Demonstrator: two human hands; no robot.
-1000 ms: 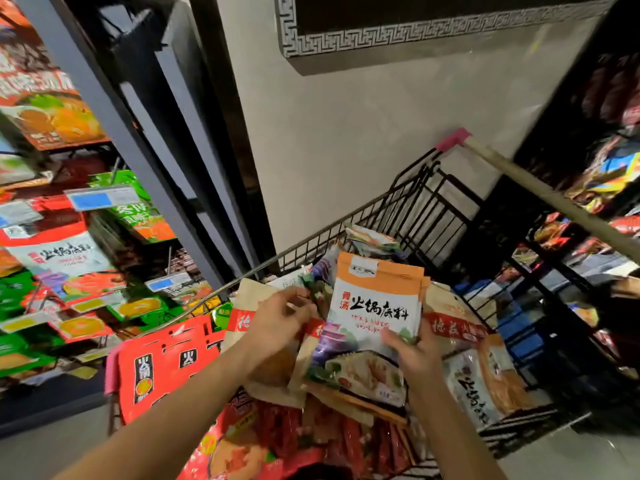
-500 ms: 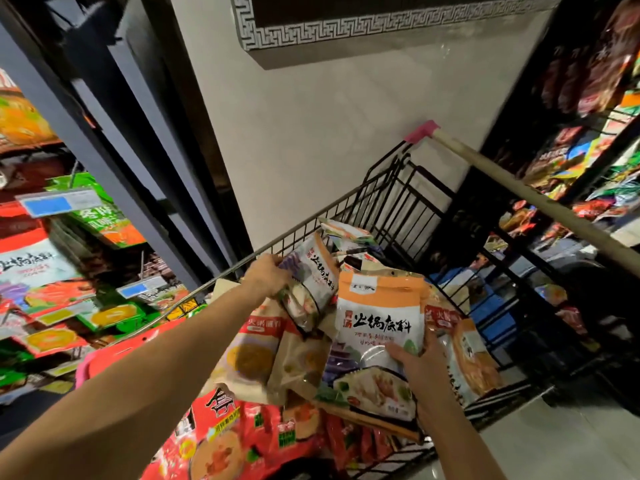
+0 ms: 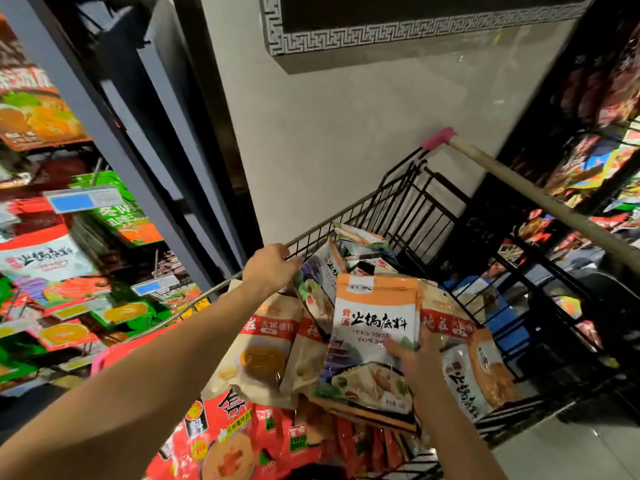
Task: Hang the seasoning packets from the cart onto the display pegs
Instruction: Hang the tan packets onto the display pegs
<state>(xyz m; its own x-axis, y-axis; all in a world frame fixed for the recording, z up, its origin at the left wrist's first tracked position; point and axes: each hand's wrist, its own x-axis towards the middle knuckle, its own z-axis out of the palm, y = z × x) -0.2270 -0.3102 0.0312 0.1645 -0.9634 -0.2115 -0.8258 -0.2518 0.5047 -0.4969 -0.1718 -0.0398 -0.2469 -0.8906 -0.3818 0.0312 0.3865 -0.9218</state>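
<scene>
A black wire cart is full of seasoning packets. My right hand holds a stack of white packets with orange tops upright over the cart, thumb across the front one. My left hand grips the top of another white packet at the cart's left rim and holds it tilted. Beige packets with red bands and red packets lie underneath. The display pegs with hanging packets are on the left.
A dark shelf upright stands between the peg display and a grey wall. The cart's handle with a pink end cap runs to the right. More shelves of goods fill the right side.
My left hand moved from the packets in the cart's middle up to the left rim, lifting a white packet. The right hand keeps holding the orange-topped stack.
</scene>
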